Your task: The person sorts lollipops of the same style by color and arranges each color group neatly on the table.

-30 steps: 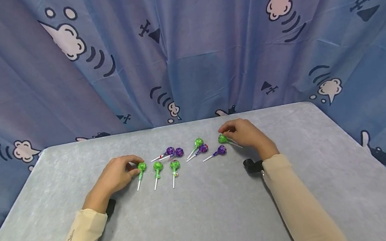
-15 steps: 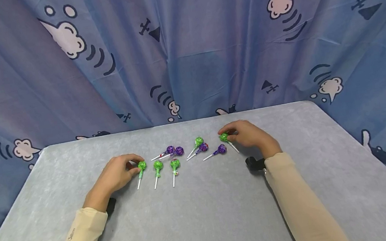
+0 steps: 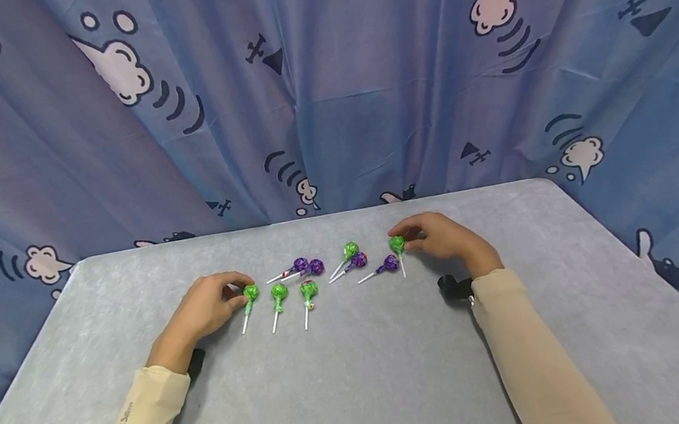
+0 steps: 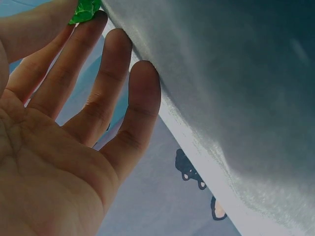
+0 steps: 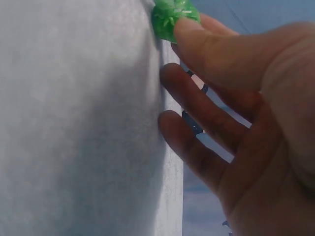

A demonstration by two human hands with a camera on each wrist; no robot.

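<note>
Between left thumb and fingers sits the wrapped candy head of a green lollipop [image 3: 250, 292], pinched by my left hand [image 3: 203, 307]. Its white stick points toward the front of the table. On the right, my right hand [image 3: 443, 235] pinches another green lollipop [image 3: 397, 244] by its head, stick toward me. The right wrist view shows the thumb against that green wrapper [image 5: 170, 19]. Two more green lollipops, one [image 3: 278, 293] and another [image 3: 308, 290], lie beside the left one in a row. A purple lollipop [image 3: 389, 263] lies just left of the right-hand one.
Behind the row, two purple lollipops [image 3: 315, 267] lie close together, sticks to the left. A green lollipop [image 3: 350, 249] and a purple one [image 3: 358, 260] overlap at centre. The grey-covered table [image 3: 363, 382] ends at a blue printed curtain [image 3: 336, 96].
My right hand has turned its green lollipop so the stick swings from pointing right to pointing toward me, and has shifted slightly right. My left hand stays put.
</note>
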